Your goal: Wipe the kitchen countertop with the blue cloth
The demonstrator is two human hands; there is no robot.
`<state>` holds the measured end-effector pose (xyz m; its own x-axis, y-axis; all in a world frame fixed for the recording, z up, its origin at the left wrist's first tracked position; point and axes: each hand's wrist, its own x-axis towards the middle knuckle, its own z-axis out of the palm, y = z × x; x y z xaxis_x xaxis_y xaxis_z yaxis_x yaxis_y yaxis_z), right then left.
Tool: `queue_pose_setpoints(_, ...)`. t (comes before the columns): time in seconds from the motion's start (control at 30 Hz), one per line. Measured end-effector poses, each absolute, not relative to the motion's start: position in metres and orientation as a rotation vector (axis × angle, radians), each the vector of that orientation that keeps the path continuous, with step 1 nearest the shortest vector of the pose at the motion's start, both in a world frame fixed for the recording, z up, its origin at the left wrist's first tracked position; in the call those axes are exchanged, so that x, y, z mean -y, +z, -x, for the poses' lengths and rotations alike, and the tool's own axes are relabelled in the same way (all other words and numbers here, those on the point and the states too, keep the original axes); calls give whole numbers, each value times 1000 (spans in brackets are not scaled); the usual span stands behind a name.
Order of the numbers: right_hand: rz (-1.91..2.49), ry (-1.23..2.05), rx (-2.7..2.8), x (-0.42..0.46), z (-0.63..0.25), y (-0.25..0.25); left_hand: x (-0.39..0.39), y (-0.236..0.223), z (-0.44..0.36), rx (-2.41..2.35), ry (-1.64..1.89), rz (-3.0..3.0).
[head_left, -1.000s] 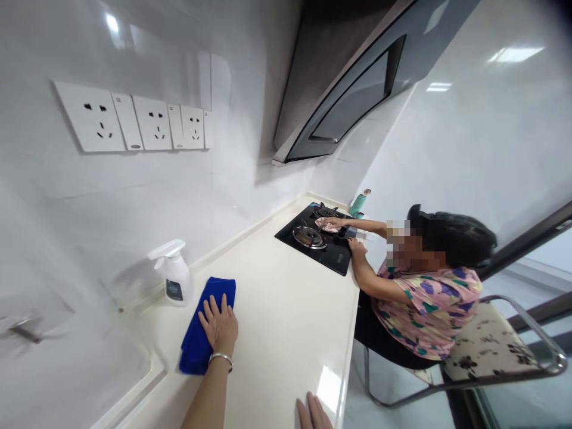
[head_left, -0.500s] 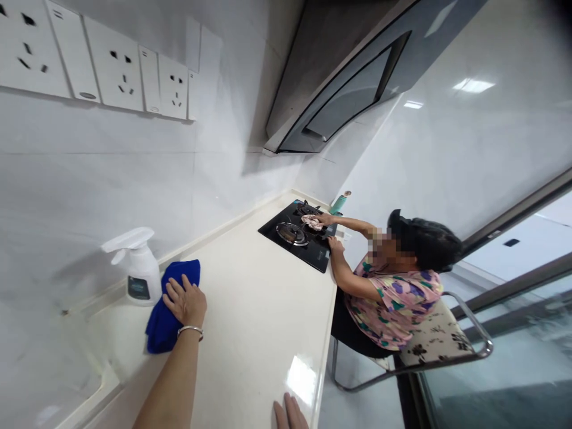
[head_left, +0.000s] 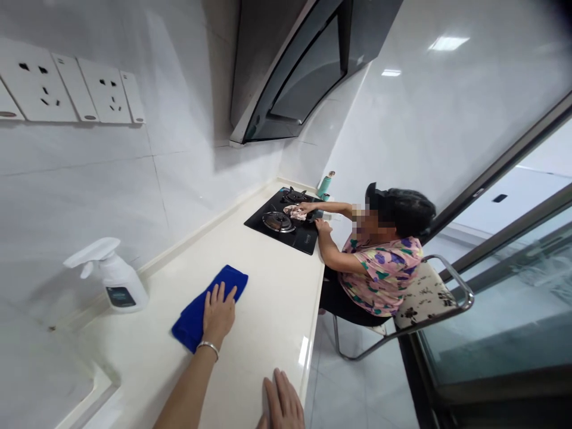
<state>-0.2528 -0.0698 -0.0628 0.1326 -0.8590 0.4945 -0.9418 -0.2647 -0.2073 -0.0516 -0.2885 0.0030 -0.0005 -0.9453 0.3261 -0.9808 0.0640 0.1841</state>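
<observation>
The left hand (head_left: pixel 218 314) lies flat with its fingers (head_left: pixel 220 295) spread wide, palm pressed down on the blue cloth (head_left: pixel 196 310), gripping nothing. The cloth sits bunched on the cream countertop (head_left: pixel 268 286), about midway between the wall and the front edge. The right hand (head_left: pixel 282 406) rests near the front edge, fingers loosely together and flat, holding nothing. A white spray bottle (head_left: pixel 114 279) stands by the wall, well apart from the cloth. The counter around the cloth looks glossy and unmarked, so the wiping appears well along, though the stretch toward the black stove (head_left: pixel 286 229) cannot be judged as covered. There, a seated person wipes the burners with a pale rag (head_left: pixel 292 211).
</observation>
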Motion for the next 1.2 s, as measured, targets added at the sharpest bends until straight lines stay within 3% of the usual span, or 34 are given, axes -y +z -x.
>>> queue_pose_setpoints(0.37,-2204,918,1799,67,245,-47,157,4,96,2438,103,-1337)
queue_pose_setpoints(1.03,-2240,1034,1813,67,247,-56,14,-3,100,2196,26,-1646)
queue_pose_setpoints(1.2,-2224,1282,1761,59,251,-45,-5,2,73,2261,-284,-1549)
